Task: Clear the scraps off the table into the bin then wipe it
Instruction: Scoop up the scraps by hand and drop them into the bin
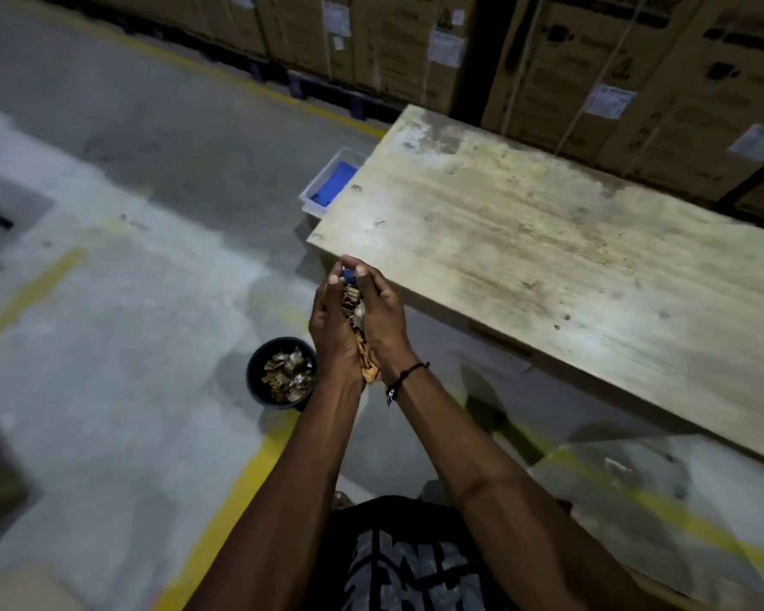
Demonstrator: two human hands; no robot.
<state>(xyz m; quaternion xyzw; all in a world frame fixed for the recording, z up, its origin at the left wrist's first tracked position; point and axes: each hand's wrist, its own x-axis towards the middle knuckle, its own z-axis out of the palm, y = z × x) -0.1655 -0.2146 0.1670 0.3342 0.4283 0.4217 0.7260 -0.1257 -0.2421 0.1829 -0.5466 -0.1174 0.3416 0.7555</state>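
Both hands, left [334, 328] and right [382, 324], fingers cupped together around scraps [354, 308]. Bin [256, 372] at 8 o'clock, left hand nearer.

We see both hands cupped together just off the near corner of the counter [548, 266], the left hand [334, 332] and right hand [382, 324] pressed side by side with a bundle of scraps [354, 308] squeezed between the palms; a strip hangs out at the wrists. Below and to the left, a dark bin [256, 372] stands on the floor, scraps already in it. A tray with a blue cloth [334, 187] sits beyond the counter's far corner. Stacked cardboard boxes [592, 59] line the back.
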